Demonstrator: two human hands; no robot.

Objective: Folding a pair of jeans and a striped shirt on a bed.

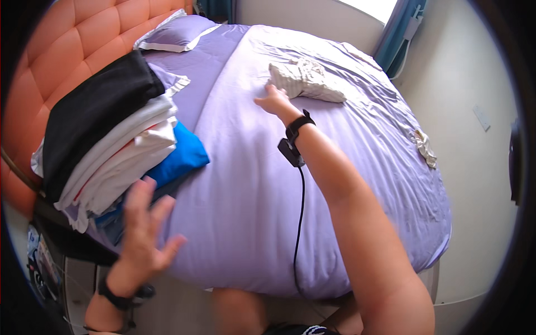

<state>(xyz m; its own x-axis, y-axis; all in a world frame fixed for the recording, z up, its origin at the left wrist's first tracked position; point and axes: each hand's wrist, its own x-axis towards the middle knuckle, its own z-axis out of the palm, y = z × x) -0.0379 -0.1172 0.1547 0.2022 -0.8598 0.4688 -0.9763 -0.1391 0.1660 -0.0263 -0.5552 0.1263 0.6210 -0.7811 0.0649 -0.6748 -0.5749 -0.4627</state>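
My right hand (276, 100) reaches across the bed to the near left end of a crumpled, striped off-white cloth (310, 81). Its fingers lie at the cloth's edge, and whether they grip it cannot be told. Blurred, my left hand (146, 230) hangs with fingers spread and holds nothing. It is in front of the lower edge of a stack of folded clothes: a black garment (100, 109) on top, white garments (130, 155) below, and a blue one (184, 150) sticking out beneath. Black bands with small devices circle both wrists.
A lilac bed cover (234, 201) spreads over the bed. A purple pillow (180, 33) leans near the orange padded headboard (54, 54). Another crumpled off-white cloth (425, 148) lies at the bed's right edge. A black cable (299, 234) trails from my right wrist device over the cover.
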